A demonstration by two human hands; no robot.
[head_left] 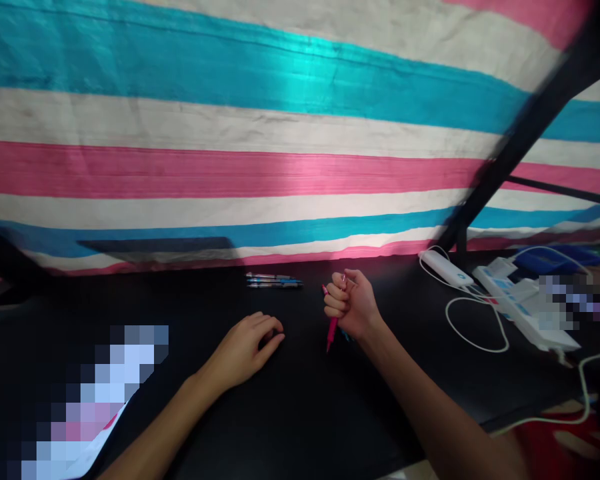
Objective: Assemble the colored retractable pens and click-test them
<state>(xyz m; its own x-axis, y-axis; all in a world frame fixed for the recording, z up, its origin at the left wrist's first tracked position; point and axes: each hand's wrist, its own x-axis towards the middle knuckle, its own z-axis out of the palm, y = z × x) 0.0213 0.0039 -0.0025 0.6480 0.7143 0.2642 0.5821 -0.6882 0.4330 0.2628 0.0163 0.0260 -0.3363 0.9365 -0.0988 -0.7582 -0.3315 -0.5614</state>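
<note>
My right hand is closed in a fist above the black table, thumb uppermost. A pink pen slants down out of the fist, its middle hidden by my fingers. Behind that hand show a second pink tip and a bit of blue, probably other pens lying on the table. My left hand rests palm down on the tabletop, fingers loosely bent and thumb apart, with nothing visible in it. Just beyond it, several pens lie side by side in a small row.
On the right, a white power strip lies with plugs, a white device and looping cables. A blurred-out bright screen is at the left. Behind the black table hangs a striped sheet, crossed by a dark frame bar.
</note>
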